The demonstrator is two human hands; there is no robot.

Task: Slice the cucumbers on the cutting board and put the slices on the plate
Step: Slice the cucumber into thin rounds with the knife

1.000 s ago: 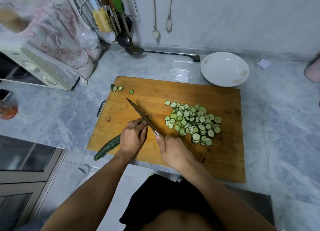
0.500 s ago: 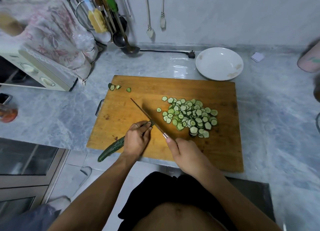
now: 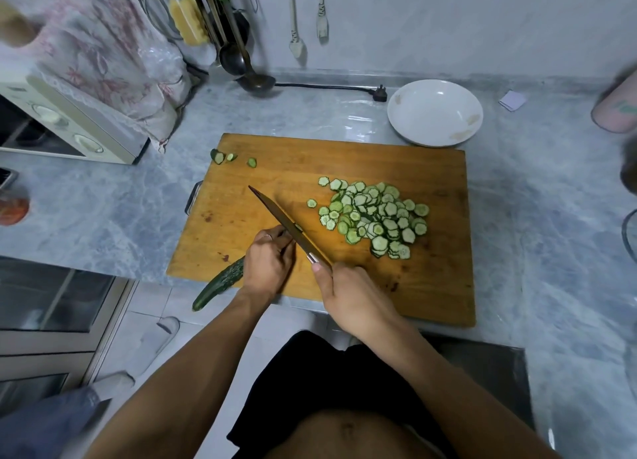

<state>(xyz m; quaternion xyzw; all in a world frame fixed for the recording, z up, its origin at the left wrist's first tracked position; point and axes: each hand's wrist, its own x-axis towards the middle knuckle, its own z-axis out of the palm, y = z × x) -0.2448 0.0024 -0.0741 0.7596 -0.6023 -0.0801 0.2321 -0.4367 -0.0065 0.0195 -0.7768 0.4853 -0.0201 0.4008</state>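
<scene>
A wooden cutting board (image 3: 431,286) lies on the grey marble counter. My left hand (image 3: 267,265) grips a dark green cucumber (image 3: 220,283) whose free end sticks out over the board's front left edge. My right hand (image 3: 351,296) holds the knife (image 3: 286,224) by its handle, the blade resting against my left fingertips. A heap of cucumber slices (image 3: 374,217) lies right of the blade. The white plate (image 3: 435,112), with nothing in it, stands behind the board's far right corner.
Cucumber end pieces (image 3: 224,157) sit at the board's far left corner. A toaster oven (image 3: 62,127) under a floral cloth stands at the left, ladles (image 3: 241,62) hang behind, and a black plug (image 3: 379,93) lies by the plate. A pink object (image 3: 617,110) is at the right edge.
The knife blade has kept working at the cucumber's cut end beside my left fingertips. One more slice lies at the left of the heap. The camera view has shifted slightly.
</scene>
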